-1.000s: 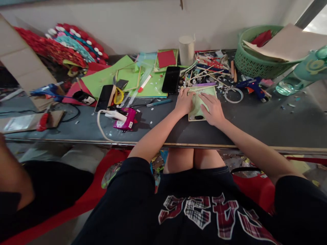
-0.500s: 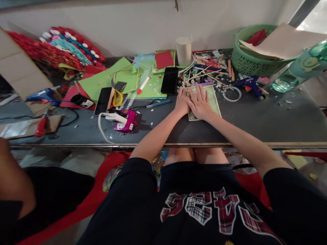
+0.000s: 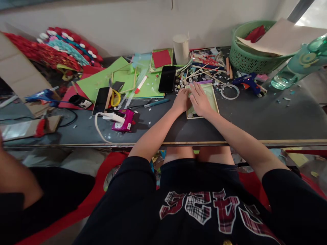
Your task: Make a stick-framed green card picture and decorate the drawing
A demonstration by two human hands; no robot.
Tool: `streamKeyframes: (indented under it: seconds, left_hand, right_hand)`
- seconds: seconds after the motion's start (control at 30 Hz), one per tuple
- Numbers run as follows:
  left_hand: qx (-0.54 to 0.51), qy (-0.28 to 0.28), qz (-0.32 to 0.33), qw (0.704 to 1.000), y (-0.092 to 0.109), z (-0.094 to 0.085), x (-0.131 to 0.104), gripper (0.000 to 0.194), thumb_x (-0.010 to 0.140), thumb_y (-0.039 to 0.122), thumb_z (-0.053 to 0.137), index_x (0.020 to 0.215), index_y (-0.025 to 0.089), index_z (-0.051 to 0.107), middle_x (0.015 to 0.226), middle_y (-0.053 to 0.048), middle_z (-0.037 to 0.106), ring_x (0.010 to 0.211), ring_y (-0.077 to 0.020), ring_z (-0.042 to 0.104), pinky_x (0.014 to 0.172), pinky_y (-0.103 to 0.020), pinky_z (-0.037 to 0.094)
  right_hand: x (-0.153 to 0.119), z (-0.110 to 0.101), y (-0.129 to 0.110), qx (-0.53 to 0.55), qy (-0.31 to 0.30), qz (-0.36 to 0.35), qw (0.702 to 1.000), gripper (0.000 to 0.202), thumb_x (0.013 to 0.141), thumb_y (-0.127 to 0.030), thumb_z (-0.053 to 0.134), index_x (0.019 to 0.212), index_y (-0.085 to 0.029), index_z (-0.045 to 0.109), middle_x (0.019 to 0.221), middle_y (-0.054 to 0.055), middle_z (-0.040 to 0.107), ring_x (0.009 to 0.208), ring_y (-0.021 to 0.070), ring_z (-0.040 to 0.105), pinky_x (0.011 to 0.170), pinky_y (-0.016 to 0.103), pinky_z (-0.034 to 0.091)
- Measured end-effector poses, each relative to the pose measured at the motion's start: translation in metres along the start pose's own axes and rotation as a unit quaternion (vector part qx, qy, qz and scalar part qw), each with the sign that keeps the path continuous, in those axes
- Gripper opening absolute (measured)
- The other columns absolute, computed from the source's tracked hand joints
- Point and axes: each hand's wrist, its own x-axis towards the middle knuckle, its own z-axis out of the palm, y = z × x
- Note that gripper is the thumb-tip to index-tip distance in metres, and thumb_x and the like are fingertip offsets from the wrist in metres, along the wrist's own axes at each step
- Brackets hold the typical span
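A pale green rectangular panel (image 3: 210, 92) framed with thin light-wood strips lies flat on the table in front of me. My right hand (image 3: 200, 101) rests on it, palm down, with its fingers stretched forward. My left hand (image 3: 181, 100) is at the panel's left edge, its fingers bent and close together around that side. The two hands almost meet near the panel's upper left. They cover much of the left half of the panel. Just beyond the fingertips lies a purple stick (image 3: 204, 82).
A black phone (image 3: 167, 79), a teal pen (image 3: 156, 103) and a magenta power adapter (image 3: 123, 120) lie to the left. Behind are loose sticks and scraps. A tape roll (image 3: 230, 92), blue glue gun (image 3: 247, 83), green basket (image 3: 251, 61) and bottle (image 3: 293, 68) stand right. Another person's arm (image 3: 17, 177) is at left.
My left hand has drawn its fingers in toward the panel's left edge. My right hand stays flat, its fingers closer together. More of the panel shows. The view has shifted slightly.
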Motion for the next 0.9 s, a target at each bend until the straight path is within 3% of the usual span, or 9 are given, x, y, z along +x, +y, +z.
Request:
streamKeyframes:
  seconds: [0.1, 0.2, 0.4, 0.5, 0.6, 0.67, 0.73, 0.8, 0.9]
  left_hand:
    - [-0.024, 0.004, 0.018, 1.000, -0.002, 0.000, -0.001, 0.040, 0.088, 0.012, 0.057, 0.127, 0.015, 0.066, 0.136, -0.017, 0.069, 0.134, -0.0305, 0.060, 0.120, -0.046, 0.046]
    - [-0.032, 0.010, 0.016, 0.999, -0.001, -0.007, -0.003, 0.043, 0.086, 0.010, 0.057, 0.127, 0.017, 0.067, 0.135, -0.015, 0.070, 0.134, -0.0302, 0.060, 0.119, -0.045, 0.046]
    - [0.028, 0.020, -0.087, 0.996, 0.015, -0.033, -0.010, 0.030, 0.094, 0.016, 0.055, 0.116, 0.017, 0.074, 0.124, -0.014, 0.075, 0.126, -0.0323, 0.064, 0.112, -0.047, 0.052]
    - [0.064, 0.005, -0.134, 0.989, 0.024, -0.043, -0.011, 0.023, 0.099, 0.023, 0.056, 0.110, 0.019, 0.076, 0.119, -0.012, 0.076, 0.124, -0.0341, 0.064, 0.103, -0.047, 0.057]
    - [0.081, 0.012, -0.154, 0.985, 0.025, -0.046, -0.012, 0.021, 0.101, 0.024, 0.056, 0.107, 0.020, 0.075, 0.115, -0.012, 0.076, 0.124, -0.0336, 0.063, 0.098, -0.044, 0.058]
    - [0.073, 0.040, -0.138, 0.987, 0.019, -0.042, -0.012, 0.021, 0.101, 0.023, 0.054, 0.105, 0.022, 0.074, 0.113, -0.011, 0.076, 0.122, -0.0319, 0.064, 0.101, -0.042, 0.057]
    - [0.054, 0.082, -0.116, 0.988, 0.009, -0.035, -0.011, 0.022, 0.100, 0.023, 0.052, 0.105, 0.024, 0.073, 0.109, -0.010, 0.076, 0.122, -0.0307, 0.064, 0.105, -0.043, 0.056]
    - [0.040, 0.115, -0.118, 0.986, -0.003, -0.026, -0.008, 0.023, 0.099, 0.023, 0.051, 0.108, 0.025, 0.071, 0.108, -0.010, 0.076, 0.123, -0.0309, 0.063, 0.108, -0.045, 0.055]
    - [0.029, 0.131, -0.151, 0.979, -0.023, -0.018, -0.003, 0.028, 0.098, 0.021, 0.048, 0.117, 0.024, 0.068, 0.116, -0.012, 0.074, 0.126, -0.0319, 0.062, 0.113, -0.050, 0.052]
  right_hand:
    - [-0.008, -0.006, -0.014, -0.044, 0.001, 0.002, 0.999, 0.068, 0.108, -0.038, 0.023, 0.171, -0.013, 0.023, 0.179, 0.010, 0.019, 0.168, 0.0289, 0.011, 0.136, 0.059, 0.009]
    - [-0.011, -0.010, -0.020, -0.068, 0.022, -0.002, 0.997, 0.067, 0.109, -0.041, 0.025, 0.171, -0.015, 0.023, 0.179, 0.010, 0.019, 0.168, 0.0308, 0.011, 0.136, 0.059, 0.010]
    - [-0.006, -0.030, 0.000, -0.098, 0.108, 0.038, 0.989, 0.069, 0.108, -0.052, 0.031, 0.165, -0.014, 0.037, 0.176, 0.013, 0.030, 0.165, 0.0354, 0.019, 0.134, 0.067, 0.006]
    - [-0.005, -0.039, 0.023, -0.081, 0.138, 0.036, 0.987, 0.058, 0.106, -0.054, 0.036, 0.151, -0.023, 0.057, 0.166, 0.011, 0.046, 0.160, 0.0386, 0.030, 0.131, 0.071, 0.017]
    - [-0.008, -0.038, 0.043, -0.039, 0.159, 0.072, 0.984, 0.052, 0.106, -0.050, 0.037, 0.127, -0.019, 0.073, 0.135, 0.020, 0.068, 0.140, 0.0418, 0.051, 0.119, 0.072, 0.039]
    - [-0.010, -0.033, 0.051, -0.027, 0.174, 0.094, 0.980, 0.051, 0.105, -0.051, 0.039, 0.112, -0.018, 0.076, 0.113, 0.021, 0.073, 0.126, 0.0409, 0.059, 0.109, 0.069, 0.049]
    - [-0.012, -0.029, 0.055, -0.033, 0.167, 0.092, 0.981, 0.049, 0.103, -0.051, 0.042, 0.104, -0.018, 0.077, 0.103, 0.019, 0.073, 0.119, 0.0394, 0.061, 0.102, 0.064, 0.055]
    - [-0.015, -0.028, 0.058, -0.051, 0.151, 0.080, 0.984, 0.046, 0.103, -0.048, 0.043, 0.106, -0.017, 0.077, 0.104, 0.019, 0.072, 0.118, 0.0390, 0.061, 0.102, 0.063, 0.055]
    - [-0.021, -0.030, 0.075, -0.083, 0.146, 0.053, 0.984, 0.046, 0.106, -0.041, 0.039, 0.126, -0.015, 0.071, 0.120, 0.021, 0.069, 0.127, 0.0410, 0.056, 0.110, 0.068, 0.047]
